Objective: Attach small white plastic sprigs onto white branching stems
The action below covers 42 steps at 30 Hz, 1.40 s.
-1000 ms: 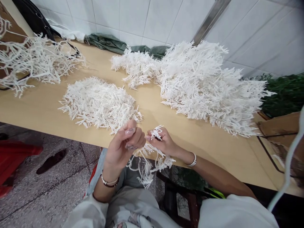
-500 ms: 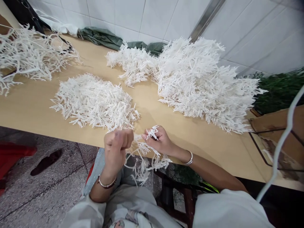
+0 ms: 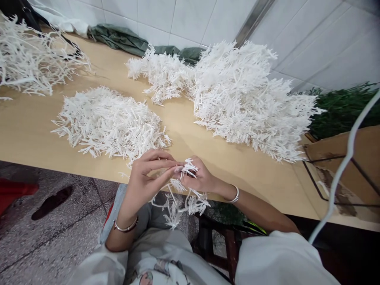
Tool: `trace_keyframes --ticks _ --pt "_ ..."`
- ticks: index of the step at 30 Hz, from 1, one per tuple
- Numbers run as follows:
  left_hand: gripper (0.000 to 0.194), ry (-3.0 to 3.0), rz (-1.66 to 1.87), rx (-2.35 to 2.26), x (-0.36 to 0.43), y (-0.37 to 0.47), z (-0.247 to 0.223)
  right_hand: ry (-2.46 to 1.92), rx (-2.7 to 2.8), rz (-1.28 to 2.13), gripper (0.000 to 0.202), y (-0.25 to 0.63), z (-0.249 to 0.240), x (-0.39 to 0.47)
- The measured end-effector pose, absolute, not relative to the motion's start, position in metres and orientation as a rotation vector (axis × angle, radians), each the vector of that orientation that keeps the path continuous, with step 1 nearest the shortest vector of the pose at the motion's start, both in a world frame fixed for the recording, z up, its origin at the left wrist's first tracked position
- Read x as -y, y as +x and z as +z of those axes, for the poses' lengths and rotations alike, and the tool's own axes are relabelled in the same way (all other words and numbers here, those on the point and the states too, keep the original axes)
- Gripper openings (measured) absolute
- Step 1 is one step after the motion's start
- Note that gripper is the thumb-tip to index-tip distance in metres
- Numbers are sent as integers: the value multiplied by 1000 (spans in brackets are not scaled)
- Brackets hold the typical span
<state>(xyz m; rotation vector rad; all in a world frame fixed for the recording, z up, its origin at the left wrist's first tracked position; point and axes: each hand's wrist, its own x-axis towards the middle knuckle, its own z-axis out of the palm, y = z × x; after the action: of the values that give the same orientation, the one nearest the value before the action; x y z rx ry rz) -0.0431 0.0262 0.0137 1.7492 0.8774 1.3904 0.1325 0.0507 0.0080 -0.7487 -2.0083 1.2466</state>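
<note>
Dark green cloth (image 3: 118,38) against tiled wall (image 3: 157,18)

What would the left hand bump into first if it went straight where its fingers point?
The left hand would probably meet the little white sprig first, then the right hand holding it. They look almost touching, but this one view makes depth hard to judge.

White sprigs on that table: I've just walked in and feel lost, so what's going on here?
A person's right hand holds a small white sprig, and the left hand has its fingertips at it. White branching strands hang below. Beyond, on the table, lies a low white pile, with a bigger white heap to its right and a stringy white bundle to its left.
</note>
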Motion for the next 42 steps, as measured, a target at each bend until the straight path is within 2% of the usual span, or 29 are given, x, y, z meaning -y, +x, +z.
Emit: trace_keyframes --ticks 5,8,14,19,24,26,29,31,35,42 --pt "11 1443 1436 -771 -26 -42 8 -796 2003 1315 31 131 13 -47" --pt "6 1175 1340 -632 -25 -36 8 -701 1939 1411 36 130 20 -41" --pt "16 694 1039 -315 -10 -26 19 -562 1852 1745 43 126 32 -31" --pt "18 560 973 -272 6 -24 27 -510 1686 1813 47 126 37 -13" --pt "16 745 1124 -331 7 -26 26 -681 1694 1632 48 125 32 -1" --pt "17 908 1344 -477 7 -29 27 -674 1693 1503 42 122 32 0" --pt "30 1156 1744 -751 14 -36 33 -687 1626 1406 35 117 37 2" --pt "34 1383 1867 -906 20 -40 37 -734 1597 1393 35 115 41 4" --pt "24 1766 1604 -1135 27 -46 41 -845 1646 1386 38 114 42 13" --pt "23 1812 1211 -882 25 -50 34 -887 1747 1441 52 117 42 28"
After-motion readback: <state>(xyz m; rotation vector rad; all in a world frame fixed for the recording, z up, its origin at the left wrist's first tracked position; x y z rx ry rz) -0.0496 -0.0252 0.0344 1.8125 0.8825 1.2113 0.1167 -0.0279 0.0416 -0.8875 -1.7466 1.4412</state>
